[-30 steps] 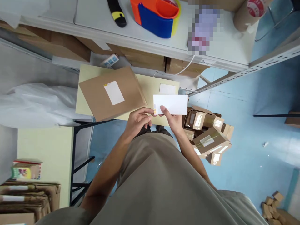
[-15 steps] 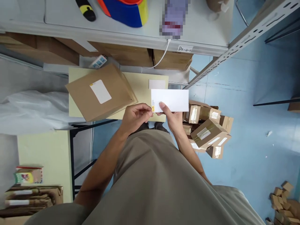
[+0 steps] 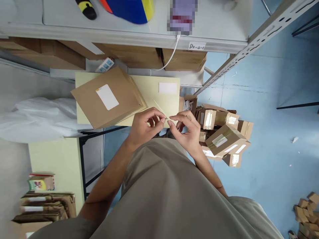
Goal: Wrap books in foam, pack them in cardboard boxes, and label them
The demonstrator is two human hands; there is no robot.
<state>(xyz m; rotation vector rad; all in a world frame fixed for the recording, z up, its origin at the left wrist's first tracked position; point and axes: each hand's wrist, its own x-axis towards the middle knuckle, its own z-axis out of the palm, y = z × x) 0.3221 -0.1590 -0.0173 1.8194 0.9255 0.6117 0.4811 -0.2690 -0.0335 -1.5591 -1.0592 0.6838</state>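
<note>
Close together in front of my waist, both hands work on a white label, turned nearly edge-on so that only a thin pale line shows. My left hand pinches it between thumb and forefinger. My right hand has its thumb and forefinger close about the label's near end, the other fingers curled. A brown cardboard box lies tilted across the left of the pale yellow table. On its top is a white label with a yellow corner. Another white slip lies at the table's right end.
A shelf runs along the far side, with a blurred purple device and white cable. A metal post stands at right. Cardboard boxes are piled on the floor. White plastic sheeting lies left.
The white label, earlier facing up in my right hand, has turned nearly edge-on. My right hand has rolled over, bringing its fingertips beside my left hand's.
</note>
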